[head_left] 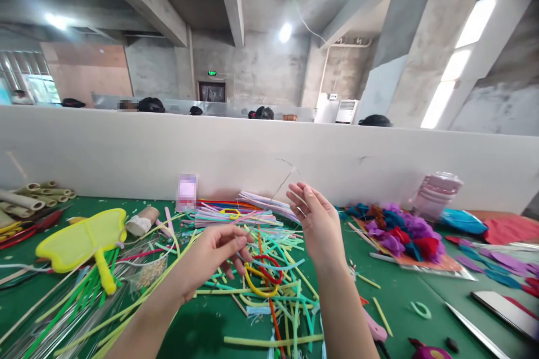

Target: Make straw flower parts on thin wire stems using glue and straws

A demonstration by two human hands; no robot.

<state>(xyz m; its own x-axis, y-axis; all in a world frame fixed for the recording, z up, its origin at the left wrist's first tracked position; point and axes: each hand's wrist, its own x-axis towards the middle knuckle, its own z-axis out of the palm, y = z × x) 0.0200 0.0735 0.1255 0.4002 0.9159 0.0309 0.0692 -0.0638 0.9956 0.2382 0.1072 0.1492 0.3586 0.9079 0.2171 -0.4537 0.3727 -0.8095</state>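
Observation:
My left hand (229, 247) is closed, thumb drawn against bent fingers. Anything between them is too thin or too hidden to make out. Just below its fingertips are a red fuzzy loop (280, 275) and a yellow fuzzy loop (260, 291); I cannot tell whether they touch the hand. To the right and higher, my right hand (318, 219) is raised with its fingers stretched out and no object visible in it. A fine dark line, perhaps a thread or wire (283, 182), shows near those fingertips. Under both hands spreads a tangle of green and yellow pipe cleaners (295, 291).
A yellow fan-shaped piece (84, 241) lies left, near bamboo tubes (37, 199). Purple, red and blue petals (404, 235) sit right, by a pink plastic jar (438, 196). Scissors (475, 328) and a phone-like slab (507, 311) lie front right. A white partition (126, 151) stands behind.

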